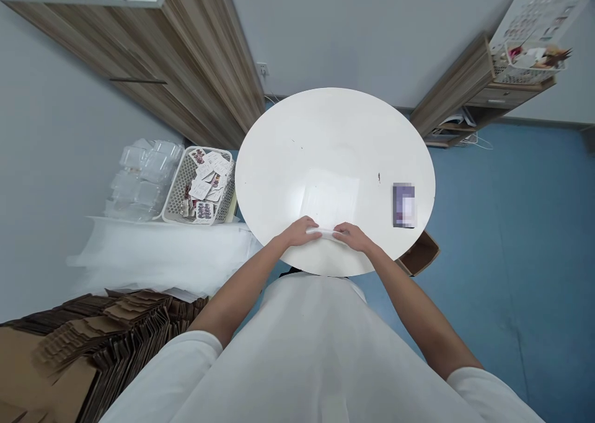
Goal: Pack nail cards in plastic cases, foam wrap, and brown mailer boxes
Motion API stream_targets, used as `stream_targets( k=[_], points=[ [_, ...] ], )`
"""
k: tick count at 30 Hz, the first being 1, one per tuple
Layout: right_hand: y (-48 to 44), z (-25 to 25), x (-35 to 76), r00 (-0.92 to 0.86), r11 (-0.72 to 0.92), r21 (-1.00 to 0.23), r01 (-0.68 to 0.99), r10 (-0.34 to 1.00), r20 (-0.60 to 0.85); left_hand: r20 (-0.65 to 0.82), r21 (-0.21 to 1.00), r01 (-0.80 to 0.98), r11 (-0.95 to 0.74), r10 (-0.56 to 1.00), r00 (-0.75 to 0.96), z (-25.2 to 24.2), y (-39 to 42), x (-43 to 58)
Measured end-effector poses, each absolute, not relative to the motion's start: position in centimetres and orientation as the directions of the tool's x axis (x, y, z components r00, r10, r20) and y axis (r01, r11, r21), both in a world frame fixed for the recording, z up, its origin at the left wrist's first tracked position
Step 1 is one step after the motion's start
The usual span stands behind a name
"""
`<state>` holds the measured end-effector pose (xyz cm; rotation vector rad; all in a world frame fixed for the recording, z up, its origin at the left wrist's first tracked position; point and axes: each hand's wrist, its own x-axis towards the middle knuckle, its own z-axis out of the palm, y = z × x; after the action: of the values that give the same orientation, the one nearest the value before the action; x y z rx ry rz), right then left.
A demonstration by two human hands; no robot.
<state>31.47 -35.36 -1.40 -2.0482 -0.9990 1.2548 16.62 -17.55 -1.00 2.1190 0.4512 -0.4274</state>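
A clear plastic sheet or bag [331, 197] lies flat on the round white table [325, 138], hard to see against it. My left hand [302, 231] and my right hand [352, 235] both pinch its near edge, which is rolled or folded up between them. The fingers of each hand are closed on that edge. A small card or packet [403, 205] lies on the table to the right of my right hand, apart from it.
Left of the table, a white mesh basket [179, 191] holds several printed cards, beside stacked clear plastic trays [139, 178]. Flattened cardboard boxes [93, 342] are piled at lower left. A brown box [421, 254] sits on the blue floor under the table's right edge. Wooden shelves stand behind.
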Motion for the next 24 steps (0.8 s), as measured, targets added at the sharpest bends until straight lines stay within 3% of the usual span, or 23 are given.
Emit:
stream_targets(
  k=[6,13,20,22,24],
  points=[
    [-34.8,-2.2,32.8,0.457,-0.683,-0.73,0.034,0.66,-0.596,-0.509,0.757,0.582,-0.298,0.291,0.81,-2.2,-15.3,16.4],
    [-35.3,-3.7,33.4,0.583,-0.716,-0.697,-0.021,0.558,-0.591,-0.514,0.68,0.678,-0.28,0.477,0.713,-4.4,-15.3,16.7],
    [-36.8,-4.6,32.3,0.762,-0.757,-0.63,0.172,0.507,-0.402,-0.497,0.566,0.76,-0.32,0.603,0.624,-4.8,-15.7,16.5],
    [-36.9,-4.4,31.7,0.804,-0.731,-0.613,0.3,0.54,-0.25,-0.412,0.553,0.749,-0.365,0.662,0.626,-4.4,-16.1,16.3],
    [-36.6,-4.0,31.1,0.748,-0.661,-0.56,0.499,0.655,-0.106,-0.251,0.54,0.67,-0.509,0.663,0.706,-4.0,-16.6,16.3]
  ],
)
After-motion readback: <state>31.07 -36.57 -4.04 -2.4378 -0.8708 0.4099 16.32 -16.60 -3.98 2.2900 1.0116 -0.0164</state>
